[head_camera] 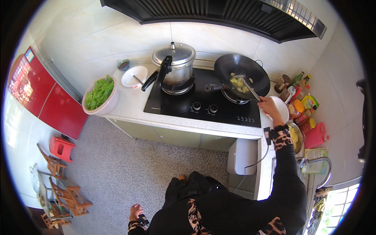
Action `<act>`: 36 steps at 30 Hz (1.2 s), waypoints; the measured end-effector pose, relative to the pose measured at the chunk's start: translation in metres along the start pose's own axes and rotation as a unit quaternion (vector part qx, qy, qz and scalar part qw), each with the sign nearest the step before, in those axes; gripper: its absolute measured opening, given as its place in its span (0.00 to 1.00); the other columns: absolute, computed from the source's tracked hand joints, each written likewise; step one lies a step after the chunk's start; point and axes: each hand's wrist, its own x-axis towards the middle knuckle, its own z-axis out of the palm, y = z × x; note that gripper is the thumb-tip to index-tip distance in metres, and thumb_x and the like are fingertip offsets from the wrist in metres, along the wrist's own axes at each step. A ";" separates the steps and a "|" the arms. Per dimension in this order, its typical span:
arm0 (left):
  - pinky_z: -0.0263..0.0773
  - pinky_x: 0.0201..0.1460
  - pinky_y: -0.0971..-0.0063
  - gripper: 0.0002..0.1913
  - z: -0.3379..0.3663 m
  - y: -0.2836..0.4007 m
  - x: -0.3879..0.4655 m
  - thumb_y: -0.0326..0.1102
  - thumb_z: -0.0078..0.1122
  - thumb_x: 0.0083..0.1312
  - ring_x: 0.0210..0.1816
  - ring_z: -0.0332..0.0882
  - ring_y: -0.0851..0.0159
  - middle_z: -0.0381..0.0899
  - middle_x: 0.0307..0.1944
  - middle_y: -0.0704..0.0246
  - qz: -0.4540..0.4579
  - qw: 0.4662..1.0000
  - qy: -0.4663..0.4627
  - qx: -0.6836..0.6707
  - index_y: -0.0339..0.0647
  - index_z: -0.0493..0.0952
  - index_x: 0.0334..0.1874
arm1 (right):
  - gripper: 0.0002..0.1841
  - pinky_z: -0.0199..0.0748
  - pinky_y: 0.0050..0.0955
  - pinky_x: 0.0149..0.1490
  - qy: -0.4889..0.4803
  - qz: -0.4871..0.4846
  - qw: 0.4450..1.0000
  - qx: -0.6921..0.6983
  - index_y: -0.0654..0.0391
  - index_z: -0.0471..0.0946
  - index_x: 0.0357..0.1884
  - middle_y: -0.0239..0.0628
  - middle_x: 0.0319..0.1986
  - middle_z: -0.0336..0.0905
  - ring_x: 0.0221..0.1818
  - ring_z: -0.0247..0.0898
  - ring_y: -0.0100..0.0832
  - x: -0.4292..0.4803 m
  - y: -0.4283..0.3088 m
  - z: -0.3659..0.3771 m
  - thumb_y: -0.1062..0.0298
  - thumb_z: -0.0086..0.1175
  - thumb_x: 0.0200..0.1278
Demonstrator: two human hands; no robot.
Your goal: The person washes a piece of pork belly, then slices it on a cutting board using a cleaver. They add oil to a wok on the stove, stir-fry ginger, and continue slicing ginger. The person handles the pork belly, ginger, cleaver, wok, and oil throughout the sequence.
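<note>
My right hand (268,108) grips the handle of a metal spatula (248,85), whose head rests in a black wok (255,72) on the right burner. Around the spatula head lie yellow pieces of food (237,83), perhaps egg. Part of a white plate (281,108) shows behind my right hand. My left hand (136,211) hangs low beside my body over the floor, holding nothing, its fingers loosely bent. A metal pressure cooker (174,66) with a closed lid and black handles stands on the left burner.
Left of the black gas hob (176,107) are a white bowl (141,72) with a utensil, a small dark bowl (123,65) and a basin (101,111) of leafy greens. Bottles and jars (296,108), a pot of yellow food (299,138) and a tap (326,161) line the right side. A range hood (217,11) hangs above.
</note>
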 end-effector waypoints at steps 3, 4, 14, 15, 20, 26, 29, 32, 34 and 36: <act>0.79 0.36 0.65 0.17 0.000 -0.005 -0.004 0.34 0.49 0.64 0.40 0.78 0.54 0.76 0.42 0.56 -0.005 1.000 -0.007 0.022 0.33 0.69 0.53 | 0.26 0.53 0.22 0.14 -0.017 -0.037 0.999 -0.028 0.58 0.72 0.55 0.30 0.16 0.68 0.09 0.58 0.21 -0.027 -0.013 -0.036 0.70 0.54 0.49; 0.78 0.36 0.65 0.17 -0.001 -0.009 -0.004 0.34 0.49 0.64 0.40 0.78 0.55 0.77 0.42 0.57 -0.002 0.999 -0.017 0.046 0.33 0.69 0.53 | 0.25 0.56 0.23 0.14 -0.009 -0.034 0.998 -0.050 0.60 0.73 0.53 0.31 0.16 0.69 0.10 0.60 0.22 -0.037 -0.018 -0.048 0.70 0.54 0.49; 0.76 0.36 0.66 0.15 0.000 -0.006 0.002 0.36 0.49 0.64 0.38 0.79 0.61 0.78 0.44 0.62 -0.002 0.995 -0.039 0.087 0.37 0.73 0.50 | 0.19 0.64 0.31 0.20 0.090 -0.097 0.975 -0.178 0.55 0.77 0.47 0.39 0.17 0.71 0.14 0.68 0.31 -0.016 0.010 -0.021 0.70 0.53 0.49; 0.76 0.36 0.66 0.15 0.001 0.001 0.000 0.36 0.49 0.64 0.38 0.79 0.61 0.78 0.44 0.63 -0.006 0.997 -0.033 0.068 0.37 0.73 0.50 | 0.19 0.67 0.34 0.21 0.149 -0.103 0.966 -0.183 0.56 0.77 0.47 0.47 0.21 0.75 0.17 0.73 0.37 -0.010 0.013 -0.010 0.70 0.51 0.49; 0.75 0.35 0.67 0.14 0.000 0.011 -0.005 0.38 0.49 0.64 0.37 0.80 0.64 0.79 0.43 0.65 0.001 0.997 -0.039 0.061 0.39 0.75 0.47 | 0.24 0.56 0.25 0.15 -0.029 0.035 0.998 -0.032 0.55 0.75 0.53 0.34 0.16 0.71 0.10 0.61 0.24 -0.010 0.001 -0.030 0.71 0.54 0.48; 0.74 0.31 0.68 0.14 -0.005 -0.018 0.002 0.41 0.52 0.60 0.34 0.80 0.63 0.81 0.35 0.65 0.050 0.986 -0.042 0.157 0.37 0.77 0.38 | 0.20 0.62 0.29 0.17 0.040 -0.032 0.992 -0.113 0.58 0.76 0.48 0.37 0.16 0.72 0.13 0.67 0.30 -0.009 -0.006 -0.025 0.69 0.54 0.48; 0.74 0.31 0.66 0.12 -0.010 -0.026 0.011 0.40 0.56 0.56 0.32 0.80 0.62 0.81 0.31 0.64 0.046 0.986 -0.017 0.159 0.36 0.77 0.33 | 0.16 0.56 0.26 0.14 -0.063 0.026 0.996 0.057 0.56 0.78 0.43 0.32 0.13 0.68 0.09 0.61 0.25 -0.004 0.002 -0.019 0.69 0.54 0.48; 0.73 0.30 0.65 0.11 -0.011 -0.034 0.016 0.38 0.61 0.52 0.31 0.80 0.60 0.81 0.27 0.63 0.055 0.980 0.010 0.189 0.35 0.78 0.28 | 0.24 0.52 0.22 0.11 -0.048 0.079 0.994 -0.054 0.54 0.73 0.54 0.29 0.14 0.65 0.08 0.58 0.22 0.000 0.005 -0.041 0.73 0.52 0.50; 0.74 0.31 0.64 0.11 -0.011 -0.039 0.014 0.38 0.62 0.49 0.31 0.80 0.60 0.81 0.27 0.62 0.065 0.975 0.045 0.206 0.35 0.78 0.27 | 0.24 0.52 0.22 0.12 -0.051 0.038 0.995 -0.076 0.53 0.74 0.54 0.29 0.14 0.65 0.08 0.58 0.22 0.004 0.004 -0.041 0.73 0.52 0.50; 0.74 0.34 0.64 0.11 -0.009 -0.040 0.007 0.37 0.63 0.47 0.32 0.81 0.60 0.81 0.28 0.62 0.065 0.969 0.085 0.222 0.35 0.80 0.28 | 0.23 0.53 0.23 0.13 0.022 0.007 0.994 -0.110 0.55 0.74 0.54 0.28 0.13 0.64 0.08 0.58 0.22 0.007 0.002 -0.035 0.73 0.51 0.51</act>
